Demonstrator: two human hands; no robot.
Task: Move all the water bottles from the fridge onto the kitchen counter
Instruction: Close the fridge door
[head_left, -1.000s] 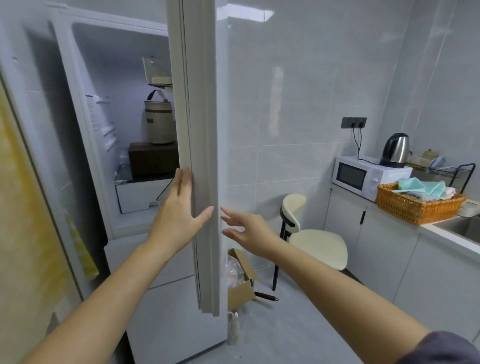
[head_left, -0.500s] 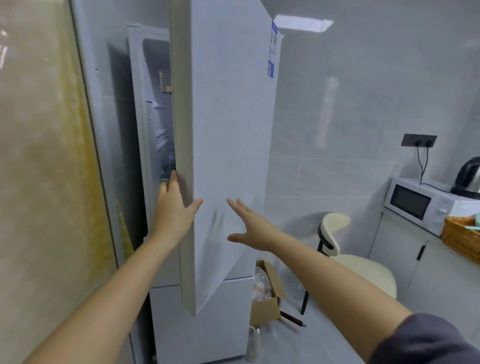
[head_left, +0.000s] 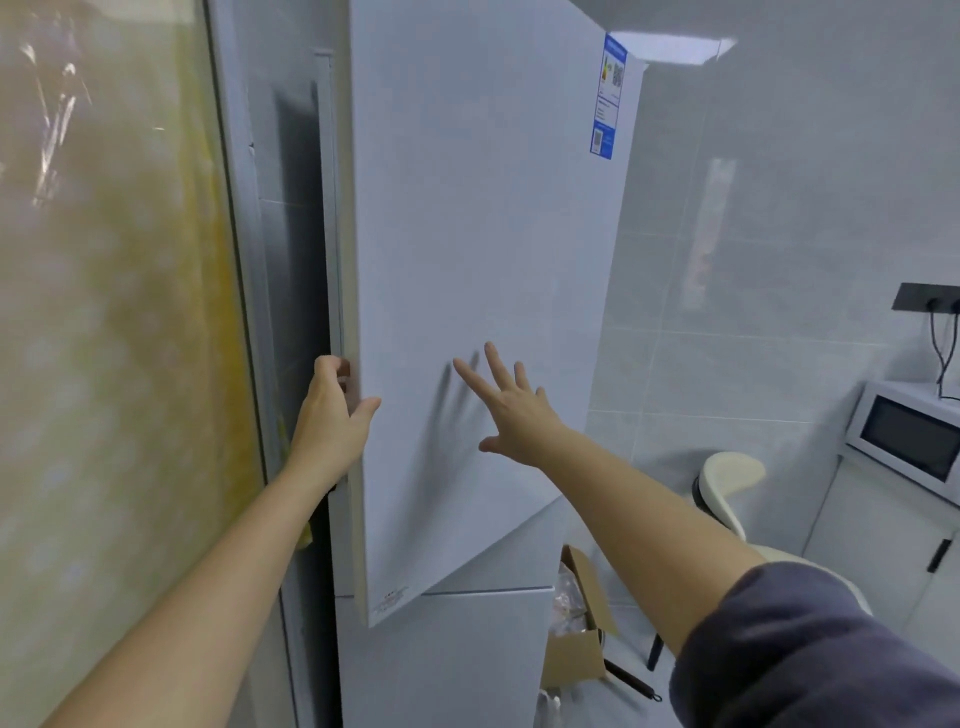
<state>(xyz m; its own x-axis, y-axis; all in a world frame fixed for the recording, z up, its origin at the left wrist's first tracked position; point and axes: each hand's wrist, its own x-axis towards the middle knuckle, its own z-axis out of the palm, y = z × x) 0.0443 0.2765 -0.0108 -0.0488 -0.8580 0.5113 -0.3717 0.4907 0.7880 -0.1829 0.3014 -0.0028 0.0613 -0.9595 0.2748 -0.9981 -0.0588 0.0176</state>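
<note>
None of the water bottles is seen anywhere in the head view, so their place cannot be told. The inside of the fridge (head_left: 467, 660) is hidden behind the upper fridge door (head_left: 483, 260), which stands only slightly ajar, with a narrow dark gap along its left edge.

The left hand (head_left: 332, 421) is wrapped round that left edge: the fingers are curled behind it and the thumb is laid on the front face. The right hand (head_left: 511, 410) is held wide, with fingers spread and nothing in it, close before the door's face. A shadow is thrown on the panel beside it, and whether the palm touches cannot be told.

Of the kitchen counter (head_left: 878, 525) only a cabinet front is caught at the right edge, with a microwave (head_left: 909, 441) standing above it. No bottle is seen there, though most of the worktop lies out of frame.

Progress can therefore be judged only loosely. No bottle is being carried and the door is almost shut. It may be judged that either the moving is finished and only the door is left to be pressed home, or nothing has been taken out yet. Which is not shown.
</note>
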